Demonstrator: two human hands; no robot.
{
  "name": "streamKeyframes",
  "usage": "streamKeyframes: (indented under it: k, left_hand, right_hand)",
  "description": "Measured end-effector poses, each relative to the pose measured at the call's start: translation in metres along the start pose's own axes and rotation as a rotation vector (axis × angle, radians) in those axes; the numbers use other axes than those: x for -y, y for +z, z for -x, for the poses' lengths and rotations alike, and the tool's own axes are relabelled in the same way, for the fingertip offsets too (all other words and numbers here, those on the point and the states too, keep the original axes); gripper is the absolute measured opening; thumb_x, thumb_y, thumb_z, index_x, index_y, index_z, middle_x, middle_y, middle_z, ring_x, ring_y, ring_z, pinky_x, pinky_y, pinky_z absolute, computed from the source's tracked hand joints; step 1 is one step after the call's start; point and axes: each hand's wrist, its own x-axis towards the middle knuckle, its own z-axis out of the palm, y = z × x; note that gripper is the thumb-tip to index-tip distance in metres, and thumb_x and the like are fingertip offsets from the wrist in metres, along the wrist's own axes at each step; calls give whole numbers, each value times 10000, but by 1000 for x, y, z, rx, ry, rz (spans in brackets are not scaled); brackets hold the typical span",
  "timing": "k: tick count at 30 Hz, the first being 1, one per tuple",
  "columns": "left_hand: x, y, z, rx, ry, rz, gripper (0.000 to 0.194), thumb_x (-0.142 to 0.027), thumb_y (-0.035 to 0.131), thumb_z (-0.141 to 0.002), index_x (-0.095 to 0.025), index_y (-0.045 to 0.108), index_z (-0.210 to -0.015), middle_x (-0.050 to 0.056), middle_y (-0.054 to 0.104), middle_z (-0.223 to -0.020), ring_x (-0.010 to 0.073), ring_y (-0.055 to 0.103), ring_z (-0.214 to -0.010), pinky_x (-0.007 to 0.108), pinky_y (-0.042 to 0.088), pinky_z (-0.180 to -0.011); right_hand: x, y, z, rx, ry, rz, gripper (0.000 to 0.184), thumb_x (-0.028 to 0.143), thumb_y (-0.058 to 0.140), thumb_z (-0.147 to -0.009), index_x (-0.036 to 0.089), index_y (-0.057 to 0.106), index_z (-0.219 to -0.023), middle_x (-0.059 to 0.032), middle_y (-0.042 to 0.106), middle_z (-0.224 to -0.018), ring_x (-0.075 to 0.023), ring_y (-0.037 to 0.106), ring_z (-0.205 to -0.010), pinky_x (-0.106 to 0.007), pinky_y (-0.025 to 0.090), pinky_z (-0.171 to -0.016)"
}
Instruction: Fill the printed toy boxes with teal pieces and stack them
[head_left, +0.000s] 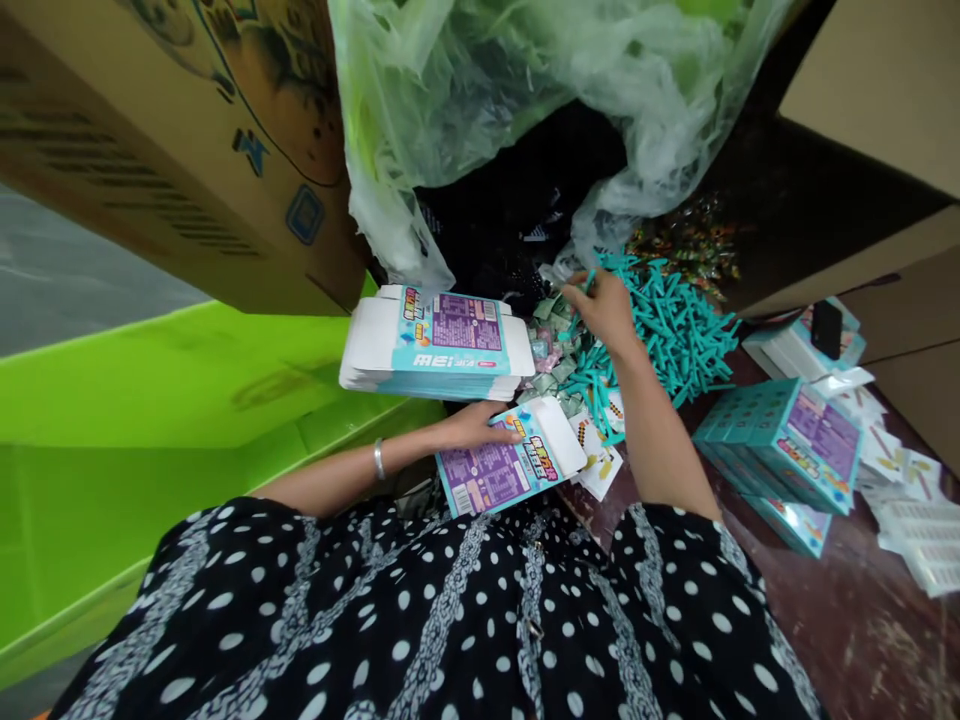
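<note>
Well, from where I stand, the left hand (480, 425) has a purple-and-blue carton (491, 475) gripped at its upper edge, low in the middle of the frame, its white flap pointing right. Above and to the right, the right hand (606, 308) looks pinched around a slim teal piece (591, 281), over the edge of the teal heap (679, 330).

That heap is loose and tangled — lifting one piece could drag out others or scatter them among the small greenish packets (559, 378) beside it. The carton stack (450, 365), just above the left hand, could slide if the forearm or wrist knocked it, since its layers look uneven. A tight squeeze might also crease the thin card.

As for the surface, the table (862, 625) shows reddish-brown and scuffed at lower right, with teal boxes (780, 455) near the right edge. A bright green bin (112, 390) fills the left, a big cardboard box (187, 130) leans in at upper left — and a crumpled clear bag (517, 70) hangs across the top.
</note>
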Motion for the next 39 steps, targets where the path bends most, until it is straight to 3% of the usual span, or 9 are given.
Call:
streamKeyframes:
  k: [4,8,14,19,22,25,31,35,39]
  left_hand:
    - [1,-1,-1,-1,12,-46,551,-693,819,-798,-208,755,-1054,118,840,-1204,373,773,-1117,428,569,-927]
    - [0,-4,1,0,8,-44,548,-669,834,-791,-206,760,-1076,130,837,-1205,373,771,-1111,433,577,-927]
    - [-17,-3,3,-14,53,-37,532,-680,812,-833,-204,739,-1060,114,827,-1115,320,763,-994,386,571,-798]
    - [-38,16,-7,-62,114,-1,541,-678,796,-844,-205,698,-1088,98,806,-1083,289,747,-948,383,569,-787]
    - [-48,31,-13,-103,142,-20,568,-690,787,-833,-204,674,-1104,101,798,-1126,300,743,-993,403,569,-844]
    - [-55,41,-16,-86,164,-28,554,-691,762,-848,-205,654,-1091,96,795,-1125,301,742,-1007,399,560,-856]
    - [-66,46,-16,-83,191,-69,538,-693,767,-841,-206,629,-1023,85,778,-1041,283,721,-946,372,539,-794]
    - [-76,53,-13,-55,214,-62,542,-687,775,-839,-200,634,-1030,70,753,-1030,263,693,-935,358,535,-805]
    - [-81,58,-9,-62,228,-78,578,-708,772,-837,-185,661,-1056,66,746,-1036,269,681,-954,361,531,-828]
  right_hand:
    - [29,39,-41,124,12,95,237,412,782,-954,179,757,-921,-86,687,-669,-327,731,-837,-470,589,-914]
    - [30,0,-26,7,-3,27,285,401,770,-967,214,692,-767,-57,643,-628,-259,668,-706,-420,576,-817]
    - [11,-92,104,-81,183,-247,528,610,786,-916,233,583,-607,7,500,-498,-144,428,-492,-314,393,-536]
    - [15,-97,212,-49,378,-268,614,690,765,-893,227,559,-546,5,525,-480,-127,416,-475,-317,353,-548]
    - [19,-102,240,201,357,-165,643,739,685,-937,216,602,-572,0,566,-486,-137,490,-495,-320,406,-610]
    - [19,-128,251,295,328,-84,582,734,659,-965,221,703,-695,-1,612,-516,-153,543,-506,-319,428,-607]
    - [26,-168,253,-143,284,-293,532,764,597,-1005,257,728,-908,-67,745,-810,-178,665,-581,-323,516,-512]
    - [36,-144,242,-54,269,-370,385,624,757,-940,250,669,-942,-74,769,-843,-237,796,-767,-361,662,-662]
    - [36,-120,234,212,311,-459,299,501,761,-909,219,679,-966,-71,791,-851,-237,818,-763,-360,689,-679]
